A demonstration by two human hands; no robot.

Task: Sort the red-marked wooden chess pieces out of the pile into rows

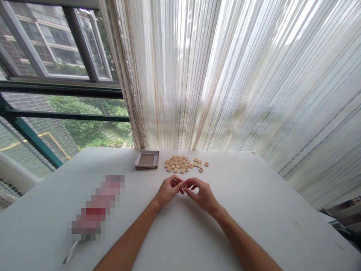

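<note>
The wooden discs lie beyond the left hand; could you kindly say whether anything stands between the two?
Nothing visible does: only white tabletop shows between the left hand and the nearest wooden discs. The shallow box sits left of them, off that path.

Left hand (167, 192) and right hand (204, 192) meet near wooden discs (179, 163) and an open box (145, 168).

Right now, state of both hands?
Left hand: curled inward; whether it holds anything cannot be told.
Right hand: curled toward the other; grip cannot be told.
</note>
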